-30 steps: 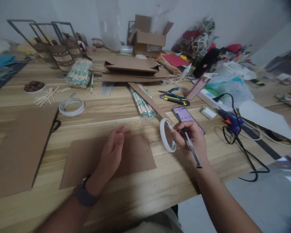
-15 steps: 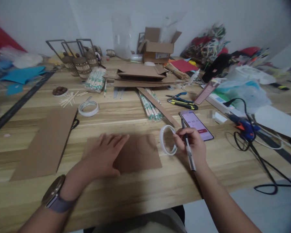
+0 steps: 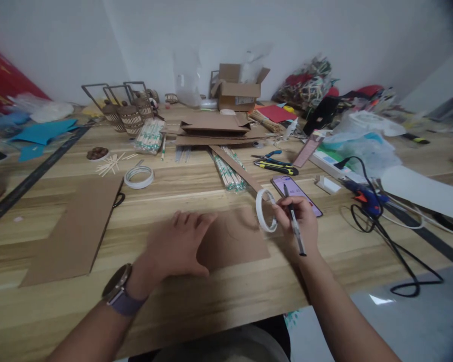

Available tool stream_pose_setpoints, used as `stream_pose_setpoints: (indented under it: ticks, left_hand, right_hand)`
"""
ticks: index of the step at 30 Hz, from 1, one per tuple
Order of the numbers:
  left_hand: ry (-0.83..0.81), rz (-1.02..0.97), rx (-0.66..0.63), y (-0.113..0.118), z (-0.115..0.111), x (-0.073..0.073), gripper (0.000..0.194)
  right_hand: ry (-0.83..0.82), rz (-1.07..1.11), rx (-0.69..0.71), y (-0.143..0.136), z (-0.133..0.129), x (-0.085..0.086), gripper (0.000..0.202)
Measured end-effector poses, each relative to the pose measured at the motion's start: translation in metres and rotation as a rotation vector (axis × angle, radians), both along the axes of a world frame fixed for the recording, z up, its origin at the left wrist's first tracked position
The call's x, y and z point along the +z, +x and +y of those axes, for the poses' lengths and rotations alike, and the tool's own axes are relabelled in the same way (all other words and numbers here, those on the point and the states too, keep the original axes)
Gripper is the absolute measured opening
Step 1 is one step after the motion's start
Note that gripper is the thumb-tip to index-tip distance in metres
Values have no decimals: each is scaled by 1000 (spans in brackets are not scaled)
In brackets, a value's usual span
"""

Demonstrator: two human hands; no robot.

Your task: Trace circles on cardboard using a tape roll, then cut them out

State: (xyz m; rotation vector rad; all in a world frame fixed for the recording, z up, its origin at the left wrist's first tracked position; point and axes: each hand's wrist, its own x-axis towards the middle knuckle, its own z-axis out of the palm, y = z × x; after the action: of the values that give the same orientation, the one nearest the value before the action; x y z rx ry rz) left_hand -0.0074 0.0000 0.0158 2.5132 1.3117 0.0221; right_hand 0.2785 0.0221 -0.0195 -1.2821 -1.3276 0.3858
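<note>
My left hand, with a watch on the wrist, lies palm down with fingers spread on a small brown cardboard piece. A faint curved line shows on the bare part of that cardboard. My right hand is closed on two things: a white roll of tape, pinched by its rim and tilted on edge, and a black-and-clear pen that slants between the fingers. The tape is held just above the cardboard's right edge. Behind my right hand lies a phone with a lit screen.
On the left are a larger cardboard sheet, black handles beside it, and another tape roll. Wrapped stick bundles, folded cardboard and pliers sit farther back. A blue glue gun with black cord is at right.
My left hand and the small cardboard have shifted right, bringing the cardboard's edge under the tape roll. My right hand still holds the tape and pen. The camera view has turned slightly.
</note>
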Motion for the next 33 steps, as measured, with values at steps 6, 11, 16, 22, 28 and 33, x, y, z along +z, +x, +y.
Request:
stream_pose_setpoints:
  ticks: [6, 11, 16, 22, 28, 33]
  left_hand:
    - [-82, -21, 18, 39, -7, -6, 117]
    - [-21, -206, 125, 17, 6, 1, 117]
    - [-21, -305, 107, 26, 4, -5, 108]
    - [-38, -223, 34, 48, -7, -21, 101]
    - [7, -314, 47, 52, -8, -31, 86]
    - [56, -378, 66, 56, -4, -39, 79]
  right_hand:
    - [-28, -83, 16, 0, -1, -4, 19]
    - [-112, -276, 192, -20, -9, 0, 6]
    - [-178, -451, 349, -46, -17, 6, 16]
    - [-132, -489, 191, -22, -14, 10, 7]
    - [-149, -640, 61, 13, -17, -2, 11]
    - [-183, -696, 88, 13, -21, -17, 16]
